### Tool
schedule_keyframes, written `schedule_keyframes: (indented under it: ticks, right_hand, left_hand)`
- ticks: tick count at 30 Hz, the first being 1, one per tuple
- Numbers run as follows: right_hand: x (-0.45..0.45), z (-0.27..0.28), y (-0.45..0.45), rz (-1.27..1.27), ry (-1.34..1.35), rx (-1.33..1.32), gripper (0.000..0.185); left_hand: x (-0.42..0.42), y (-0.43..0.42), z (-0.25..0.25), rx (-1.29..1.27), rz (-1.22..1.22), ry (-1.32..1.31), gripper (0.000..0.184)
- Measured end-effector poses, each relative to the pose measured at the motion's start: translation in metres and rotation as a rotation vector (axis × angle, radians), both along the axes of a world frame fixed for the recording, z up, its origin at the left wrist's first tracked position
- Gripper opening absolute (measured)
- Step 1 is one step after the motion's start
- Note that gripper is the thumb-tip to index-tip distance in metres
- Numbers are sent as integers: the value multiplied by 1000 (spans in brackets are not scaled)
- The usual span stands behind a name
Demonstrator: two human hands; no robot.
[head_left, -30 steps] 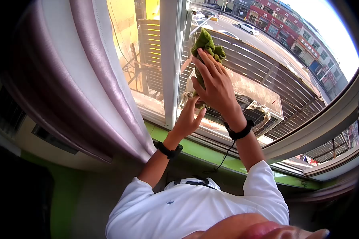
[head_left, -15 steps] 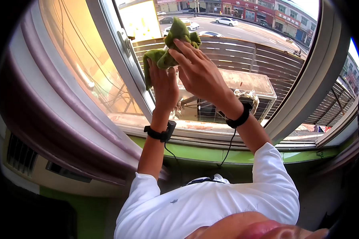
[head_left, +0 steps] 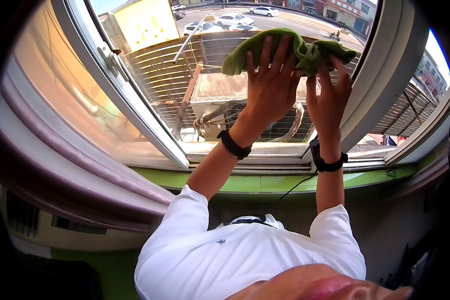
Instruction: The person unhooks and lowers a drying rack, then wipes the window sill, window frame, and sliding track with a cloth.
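Note:
A green cloth (head_left: pixel 265 47) is pressed against the window pane high in the view, spread out on its left and bunched on its right. My left hand (head_left: pixel 272 82) lies flat on the spread part, its fingers stretched out and apart. Close beside it, my right hand (head_left: pixel 330 92) has its fingertips bent into the bunched end, near the right window frame. Black bands circle both wrists.
A white window frame (head_left: pixel 102 75) with a latch (head_left: pixel 114 62) stands at left, and another frame post (head_left: pixel 385 85) at right. Purple-grey curtains (head_left: pixel 80 175) hang at left. Beyond the glass are an outdoor unit (head_left: pixel 217 90), a slatted fence and a street with cars.
Both hands and the green cloth have moved right across the pane, from near the left frame to near the right one. The cloth is more spread under my left hand.

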State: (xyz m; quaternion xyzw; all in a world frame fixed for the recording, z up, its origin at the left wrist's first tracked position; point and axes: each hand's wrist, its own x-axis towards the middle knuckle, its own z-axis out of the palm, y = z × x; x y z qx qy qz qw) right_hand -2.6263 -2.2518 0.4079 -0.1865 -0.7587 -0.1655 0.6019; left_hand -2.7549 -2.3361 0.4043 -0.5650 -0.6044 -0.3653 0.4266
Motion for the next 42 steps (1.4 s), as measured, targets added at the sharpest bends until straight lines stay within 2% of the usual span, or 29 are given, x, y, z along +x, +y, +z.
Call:
schedule_keyframes:
  ticks: [3,5,7,9,11,13,14,18,20,22,25,29,31,33,35,37,38,39,41,42]
  right_hand:
    - [24,-49,9,-59,-33,-58,39]
    - [36,-93,11,117,-66,-337,38]
    - [48,-137,10,148,-141,-388,33]
    - [55,-179,4,236,-173,-564,41]
    - [54,-200,0,258,-192,-604,47]
    - [52,-195,-4,295,-213,-652,53]
    - [50,-188,-1,297,-237,-581,56]
    - [27,-109,-2,307,-241,-393,63]
    - [14,-69,-1,176,-149,-227,66]
    - [1,-47,-2,155,-57,-177,66]
    - [-28,-44,-24,177,-63,-206,66]
    - [-46,-44,-22,84,-150,-98,75]
    - [-44,-24,-12,59,-124,-93,77]
    - [-35,-9,-4,11,-76,-72,82]
    - [-24,10,8,-33,34,-44,67]
    - [-10,12,36,-13,103,-18,54]
    - [-1,9,37,-47,115,-13,39]
    - [3,2,35,-61,102,-5,39]
    - [8,-22,27,-24,187,-270,23]
    - [9,-37,23,-36,178,-265,23]
  left_hand:
    - [27,11,-51,-177,-78,-83,48]
    - [43,4,-91,-295,-152,-179,49]
    - [55,-4,-152,-406,-205,-323,50]
    - [58,-21,-211,-538,-188,-423,53]
    - [59,-38,-251,-566,-62,-442,57]
    - [54,-45,-253,-540,-12,-478,58]
    - [52,-49,-253,-521,40,-507,58]
    - [33,-49,-173,-318,119,-475,57]
    - [27,-55,-121,-265,186,-422,57]
    - [26,-65,-87,-197,213,-394,59]
    - [28,-77,-86,-193,150,-505,60]
    - [33,-82,-159,-372,211,-625,64]
    - [49,-78,-153,-470,138,-672,69]
    - [53,-68,-138,-344,-182,-808,68]
    - [47,-56,-121,-299,-258,-779,67]
    - [43,-50,-104,-251,-463,-801,66]
    - [42,-46,-100,-231,-467,-748,66]
    - [41,-44,-99,-227,-486,-757,66]
    - [42,-45,-100,-265,-667,-928,66]
    - [40,-47,-105,-264,-680,-937,66]
